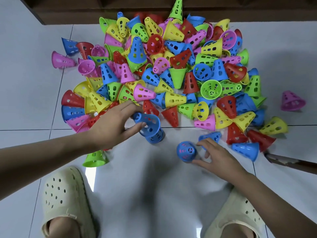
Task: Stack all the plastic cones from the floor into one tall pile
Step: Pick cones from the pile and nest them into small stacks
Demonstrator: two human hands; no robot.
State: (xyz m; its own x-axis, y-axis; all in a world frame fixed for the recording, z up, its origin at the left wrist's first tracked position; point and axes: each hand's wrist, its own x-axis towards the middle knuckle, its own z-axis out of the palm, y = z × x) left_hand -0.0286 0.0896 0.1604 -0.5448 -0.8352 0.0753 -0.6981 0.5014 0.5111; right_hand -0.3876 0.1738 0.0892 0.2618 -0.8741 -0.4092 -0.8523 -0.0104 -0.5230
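Observation:
A big heap of perforated plastic cones point(171, 69) in red, blue, green, yellow and pink covers the white tiled floor ahead of me. My left hand point(113, 126) grips a blue cone point(145, 119) by its narrow end; that cone lies tilted over another blue cone point(154, 136) beneath it. An upright blue cone point(186, 151), with pink showing through its holes, stands on the floor. My right hand point(214, 155) is spread beside it, fingers apart, thumb near its base. A further blue cone point(210, 135) lies just behind those fingers.
My two feet in cream clogs point(66, 200) stand at the bottom, with bare tiles point(145, 177) between them. A green cone point(95, 159) lies under my left forearm. A lone pink cone point(291, 101) sits far right. Dark wooden furniture point(103, 7) borders the back.

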